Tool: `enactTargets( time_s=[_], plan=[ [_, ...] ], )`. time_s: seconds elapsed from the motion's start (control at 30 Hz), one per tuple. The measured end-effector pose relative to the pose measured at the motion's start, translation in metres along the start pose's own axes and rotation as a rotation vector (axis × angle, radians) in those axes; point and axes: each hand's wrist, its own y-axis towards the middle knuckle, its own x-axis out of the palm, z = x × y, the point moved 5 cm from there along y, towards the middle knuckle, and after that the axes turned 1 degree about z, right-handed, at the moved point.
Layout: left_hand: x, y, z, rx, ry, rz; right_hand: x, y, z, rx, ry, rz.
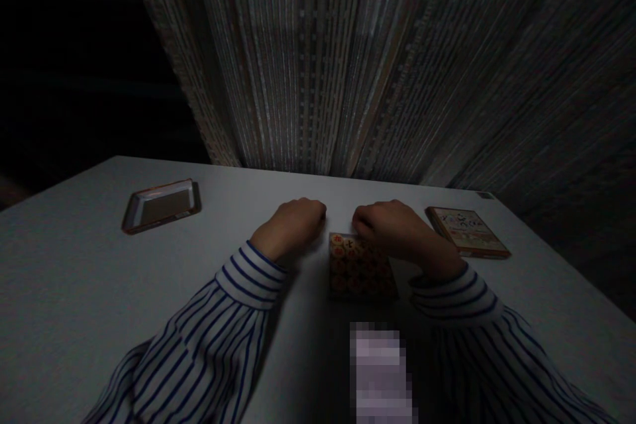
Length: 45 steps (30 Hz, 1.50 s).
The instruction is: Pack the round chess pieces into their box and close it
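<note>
My left fingers [313, 213] are curled inward in a loose fist, low over the worktop [79, 265], and my right fingers [366, 220] are folded in much the same way. Nothing shows in either; with both palms turned down, I can't tell whether something small is tucked underneath. The shallow box [365, 296] of round pieces [354, 268] sits between my forearms, its far edge partly covered by my right fingers. Whether they touch it I can't make out; my left fingers are apart from it, just beyond its far left corner.

To handle this box well, I judge I should keep it flat, take it by its sides and leave the tops of the pieces alone, since a tilt could spill them. Lifting my right wrist would also take its shadow off the rows.

The pieces bear single characters: red on the far left one, black on its neighbour. Most others are too dark to read. Farther out, left, lies an open tray [166, 211] with no lettering I can make out. On the right, a flat printed box [470, 232] carries dark brush-style characters on a pale face, too blurred to read; I find no legible brand.
</note>
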Motion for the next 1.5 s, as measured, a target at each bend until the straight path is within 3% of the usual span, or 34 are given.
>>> enactTargets(
  time_s=[0.23, 0.37, 0.63, 0.8, 0.93, 1.03, 1.27, 1.5],
  plan=[
    [-0.016, -0.006, 0.003, -0.001, -0.021, 0.067, -0.023, -0.016, 0.003, 0.096, 0.058, 0.084],
    [-0.023, -0.009, 0.004, 0.002, -0.023, 0.111, -0.024, -0.030, 0.002, 0.152, 0.114, 0.130],
    [-0.037, -0.018, 0.008, 0.003, -0.080, 0.173, 0.012, -0.063, 0.003, 0.183, 0.248, 0.189],
    [-0.041, -0.025, 0.012, -0.020, -0.143, 0.222, 0.038, -0.079, 0.006, 0.239, 0.421, 0.424],
    [-0.031, -0.037, 0.018, -0.018, -0.232, 0.288, 0.051, -0.082, 0.012, 0.245, 0.517, 0.518],
    [-0.011, -0.051, 0.019, -0.062, -0.397, 0.322, 0.055, -0.085, 0.022, 0.292, 0.549, 0.529],
    [0.049, -0.077, 0.023, -0.195, -0.592, 0.337, 0.066, -0.086, 0.032, 0.399, 0.638, 0.296],
    [0.057, -0.084, 0.036, -0.082, -0.651, 0.311, 0.068, -0.084, 0.021, 0.353, 0.759, 0.200]
  ],
)
